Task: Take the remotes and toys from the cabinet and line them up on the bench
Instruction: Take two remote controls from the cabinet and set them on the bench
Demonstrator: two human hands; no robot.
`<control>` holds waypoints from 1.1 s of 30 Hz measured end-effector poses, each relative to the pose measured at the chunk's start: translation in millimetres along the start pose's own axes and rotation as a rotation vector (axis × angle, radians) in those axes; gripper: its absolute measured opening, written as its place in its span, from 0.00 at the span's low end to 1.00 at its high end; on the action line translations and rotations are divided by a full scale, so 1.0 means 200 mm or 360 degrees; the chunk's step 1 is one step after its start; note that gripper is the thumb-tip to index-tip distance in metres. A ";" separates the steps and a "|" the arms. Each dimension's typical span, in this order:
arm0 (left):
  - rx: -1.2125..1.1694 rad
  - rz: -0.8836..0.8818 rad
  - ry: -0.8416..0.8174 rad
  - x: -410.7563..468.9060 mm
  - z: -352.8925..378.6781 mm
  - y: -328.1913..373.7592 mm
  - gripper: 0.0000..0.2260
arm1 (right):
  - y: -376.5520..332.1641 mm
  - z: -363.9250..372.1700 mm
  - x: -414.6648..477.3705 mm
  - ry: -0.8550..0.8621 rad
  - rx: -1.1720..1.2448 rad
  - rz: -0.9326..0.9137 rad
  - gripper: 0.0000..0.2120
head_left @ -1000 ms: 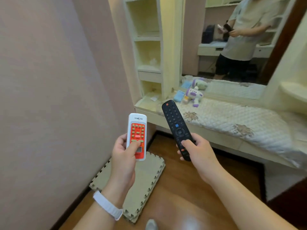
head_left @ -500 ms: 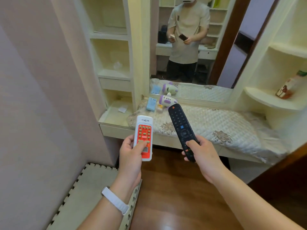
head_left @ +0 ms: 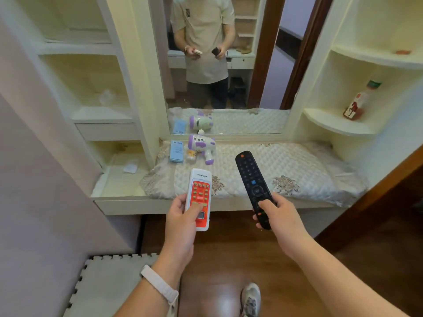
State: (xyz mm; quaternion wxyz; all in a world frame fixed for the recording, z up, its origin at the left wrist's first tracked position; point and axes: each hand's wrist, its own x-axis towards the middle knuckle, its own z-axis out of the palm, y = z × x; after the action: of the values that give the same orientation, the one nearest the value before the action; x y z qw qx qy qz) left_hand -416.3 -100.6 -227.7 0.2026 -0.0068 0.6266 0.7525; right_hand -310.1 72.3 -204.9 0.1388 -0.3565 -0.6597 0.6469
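While the left hand (head_left: 180, 227) has its grip closed around a white and red remote (head_left: 198, 199), the right hand (head_left: 280, 219) has its grip closed around a black remote (head_left: 253, 187). Both remotes are up in the air, over the front edge of the desk (head_left: 286, 170). Past the left grip, a purple toy (head_left: 201, 148) and a blue box (head_left: 176, 151) lie on the desk.

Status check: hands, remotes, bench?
Left hand holds white-and-red remote. Right hand holds long black remote. Quilted bench ahead, nothing blocking.
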 end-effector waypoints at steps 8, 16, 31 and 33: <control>0.0075 -0.0112 0.0109 0.40 0.21 -0.03 0.10 | 0.03 -0.03 0.48 -0.0045 0.0049 0.0096 0.07; 0.0156 -0.0112 0.0130 0.86 0.69 0.04 0.09 | -0.05 -0.20 1.12 -0.0099 0.0147 0.0189 0.06; 0.0479 -0.0310 0.0355 1.45 0.97 -0.19 0.09 | 0.11 -0.22 1.83 -0.0207 0.0026 0.0473 0.08; 0.0471 -0.0386 0.0336 1.54 0.98 -0.22 0.08 | 0.12 -0.18 1.90 -0.0186 0.0053 0.0542 0.07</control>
State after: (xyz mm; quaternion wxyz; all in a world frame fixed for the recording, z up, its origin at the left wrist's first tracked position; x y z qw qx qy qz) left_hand -637.4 182.0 -309.2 0.2236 -0.1311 0.7425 0.6177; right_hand -548.3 344.8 -329.1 -0.0055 -0.4226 -0.5860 0.6914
